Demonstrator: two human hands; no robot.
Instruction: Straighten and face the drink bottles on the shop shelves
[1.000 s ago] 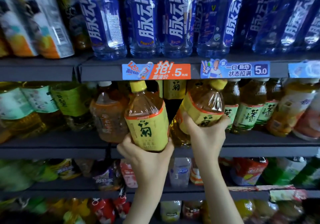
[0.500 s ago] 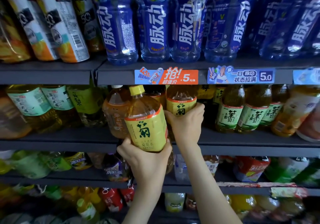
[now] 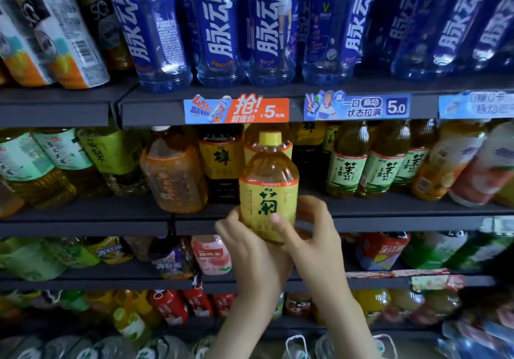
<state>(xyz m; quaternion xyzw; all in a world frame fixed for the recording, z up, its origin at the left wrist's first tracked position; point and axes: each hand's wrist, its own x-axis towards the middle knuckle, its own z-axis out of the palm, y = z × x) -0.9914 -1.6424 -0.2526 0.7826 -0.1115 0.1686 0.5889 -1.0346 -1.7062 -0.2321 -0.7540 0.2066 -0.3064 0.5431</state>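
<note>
Leftward, green-labelled tea bottles (image 3: 64, 152) are leaning on the dark grey middle shelf (image 3: 83, 225), whose front lip is running straight across the view, with the upper shelf (image 3: 55, 114) sitting low over their caps. Next along, an orange-brown bottle (image 3: 175, 172) is standing close to the lip, tilting slightly. Just beside it the left hand (image 3: 250, 250) is curling round the lower left of the yellow-labelled bottle (image 3: 268, 191), which is standing upright at the lip with its label facing outward; whether its base is resting on the board I cannot tell. The right hand (image 3: 311, 236) is gripping its other side, thumb pressing on the label. Behind it, to the right, a dark gap (image 3: 308, 169) is lying open, and beyond that green-and-white labelled bottles (image 3: 346, 169) are crowding the row.
</note>
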